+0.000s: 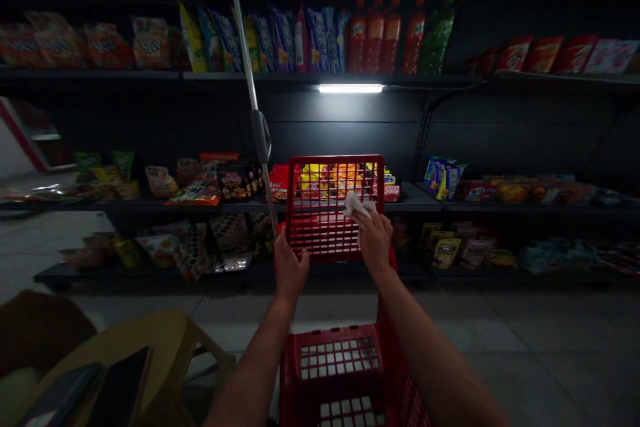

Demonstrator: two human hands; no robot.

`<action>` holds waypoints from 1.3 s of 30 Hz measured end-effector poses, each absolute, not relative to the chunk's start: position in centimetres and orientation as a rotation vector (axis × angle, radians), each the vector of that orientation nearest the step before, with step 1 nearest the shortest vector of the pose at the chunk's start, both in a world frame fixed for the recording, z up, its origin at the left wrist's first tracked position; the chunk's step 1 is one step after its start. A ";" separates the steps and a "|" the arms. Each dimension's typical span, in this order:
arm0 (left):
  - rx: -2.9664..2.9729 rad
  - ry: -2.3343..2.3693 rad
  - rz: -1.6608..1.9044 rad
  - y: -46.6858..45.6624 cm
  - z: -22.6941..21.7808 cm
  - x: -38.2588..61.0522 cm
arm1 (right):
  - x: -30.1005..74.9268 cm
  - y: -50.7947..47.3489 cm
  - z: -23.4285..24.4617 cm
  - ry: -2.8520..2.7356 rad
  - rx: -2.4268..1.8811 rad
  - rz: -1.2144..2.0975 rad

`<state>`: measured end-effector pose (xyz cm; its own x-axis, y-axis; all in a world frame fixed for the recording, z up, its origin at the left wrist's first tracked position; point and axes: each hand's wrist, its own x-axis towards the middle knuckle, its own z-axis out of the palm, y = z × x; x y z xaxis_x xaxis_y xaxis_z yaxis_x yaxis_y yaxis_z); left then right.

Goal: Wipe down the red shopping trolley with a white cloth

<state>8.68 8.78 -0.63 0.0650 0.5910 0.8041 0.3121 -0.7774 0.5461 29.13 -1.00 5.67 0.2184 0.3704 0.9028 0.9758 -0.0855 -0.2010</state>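
Note:
A red plastic shopping cart (336, 331) with lattice walls stands right in front of me, its upright grid panel (320, 159) facing the shelves. At the lower left corner of that panel, my left hand (291, 265) is closed around the cart's edge, with the thumb on the inner side. A crumpled white cloth (356, 205) is bunched in my right hand (376, 240), whose fingers are pressed together around it. This hand rests against the right part of the grid panel. Its fingertips are partly hidden by the cloth.
Dark shelves carry snack packets (233, 181), bottles (375, 37) and pouches (447, 252). A lamp (350, 89) glows under the upper shelf. A metal pole (243, 33) stands just left of the cart. At lower left, a yellowish stool (165, 333) bears dark flat devices (120, 387).

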 end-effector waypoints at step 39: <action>1.997 0.848 1.751 8.6 -0.7 8.2 | 26.2 -2.6 1.4 -1.393 -1.819 -0.751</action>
<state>8.24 8.56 -0.73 0.0560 0.6400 0.7664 0.2047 -0.7586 0.6185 26.24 -2.56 1.37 0.2487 0.5526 0.7955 0.9683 -0.1624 -0.1900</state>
